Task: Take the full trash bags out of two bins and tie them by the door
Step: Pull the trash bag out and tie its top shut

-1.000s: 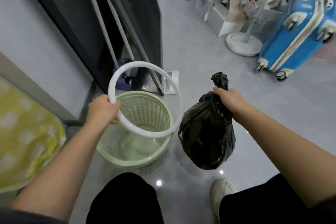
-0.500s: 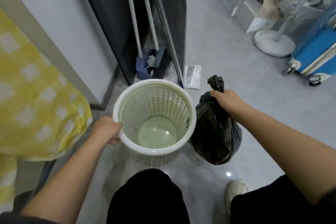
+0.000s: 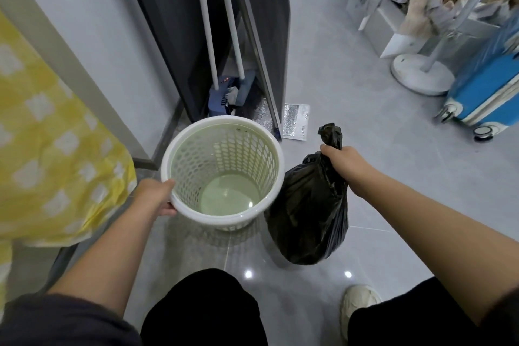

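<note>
Floor [image 3: 351, 93]: glossy grey tiles with two small bright light spots near the bottom.
Left side: a yellow cloth [image 3: 50, 135] with pale squares hangs in front of a light grey wall [image 3: 92, 8].
Top centre: a tall dark grey panel [image 3: 168, 22] stands upright; it may be a door or a cabinet side.
Poles [image 3: 206, 36]: two white ones lean by the panel, ending at a blue broom head [image 3: 224, 95] on the floor.
Pouch [image 3: 295, 121]: silver foil, flat on the floor, just beside the panel's foot.
Top right: a round white stand base [image 3: 421, 73], a blue suitcase [image 3: 483, 93] on wheels just beside it, and a white box [image 3: 393, 28] draped with beige cloth [image 3: 421, 8].
</note>
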Motion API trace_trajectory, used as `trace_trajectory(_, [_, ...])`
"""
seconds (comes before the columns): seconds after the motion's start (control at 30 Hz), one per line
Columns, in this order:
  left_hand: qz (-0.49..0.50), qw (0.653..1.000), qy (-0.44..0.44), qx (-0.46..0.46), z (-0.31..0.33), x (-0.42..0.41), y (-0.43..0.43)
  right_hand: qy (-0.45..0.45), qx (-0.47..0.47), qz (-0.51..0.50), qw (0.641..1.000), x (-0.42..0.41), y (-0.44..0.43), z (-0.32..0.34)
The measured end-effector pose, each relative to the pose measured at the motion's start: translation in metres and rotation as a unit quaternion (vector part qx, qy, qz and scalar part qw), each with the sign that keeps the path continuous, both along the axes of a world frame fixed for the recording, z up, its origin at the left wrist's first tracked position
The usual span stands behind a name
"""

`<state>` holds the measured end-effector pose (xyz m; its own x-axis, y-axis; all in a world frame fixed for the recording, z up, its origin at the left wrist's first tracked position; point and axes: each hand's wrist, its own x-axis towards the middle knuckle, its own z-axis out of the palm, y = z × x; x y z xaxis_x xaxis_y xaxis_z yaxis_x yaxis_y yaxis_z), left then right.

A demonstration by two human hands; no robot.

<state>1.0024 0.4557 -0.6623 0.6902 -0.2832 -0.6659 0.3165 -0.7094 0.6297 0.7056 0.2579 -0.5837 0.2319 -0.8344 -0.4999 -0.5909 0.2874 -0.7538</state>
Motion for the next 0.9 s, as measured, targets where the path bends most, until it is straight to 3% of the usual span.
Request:
trace_trajectory(0.1, [-0.097, 0.966, -0.216, 0.106, 0.016, -0.004, -0.012, -0.032, 0.027, -0.023, 0.999, -0.004, -0.002, -0.002])
trace_trajectory(0.13, [-0.139, 0.941, -0.295, 0.091, 0.023, -0.012, -0.019, -0.046, 0.038, -0.033, 0.998, -0.005, -0.003, -0.003])
trace_trajectory(0.2, [-0.211, 0.905, -0.37, -0.005, 0.043, -0.038, -0.038, -0.07, 0.055, -0.058, 0.994, -0.008, -0.009, -0.004])
trace_trajectory(0.27, [-0.286, 0.874, -0.382, -0.089, 0.059, -0.072, -0.06, -0.089, 0.072, -0.089, 0.989, -0.01, -0.015, -0.006])
trace_trajectory(0.37, [-0.428, 0.826, -0.324, -0.172, 0.067, -0.127, -0.088, -0.131, 0.094, -0.143, 0.976, -0.017, -0.024, -0.017])
trace_trajectory(0.5, [-0.562, 0.762, -0.279, -0.161, 0.047, -0.192, -0.112, -0.144, 0.11, -0.189, 0.965, -0.03, -0.03, -0.042])
trace_trajectory(0.6, [-0.581, 0.73, -0.335, -0.133, 0.018, -0.215, -0.13, -0.125, 0.113, -0.179, 0.969, -0.044, -0.034, -0.066])
trace_trajectory(0.67, [-0.557, 0.741, -0.339, -0.161, 0.001, -0.218, -0.145, -0.114, 0.106, -0.17, 0.973, -0.052, -0.04, -0.078])
trace_trajectory(0.83, [-0.447, 0.847, -0.198, -0.21, -0.025, -0.222, -0.174, -0.115, 0.017, -0.099, 0.988, -0.072, -0.057, -0.094])
trace_trajectory(0.9, [-0.449, 0.846, -0.175, -0.229, -0.032, -0.222, -0.175, -0.146, 0.016, -0.104, 0.984, -0.077, -0.06, -0.098])
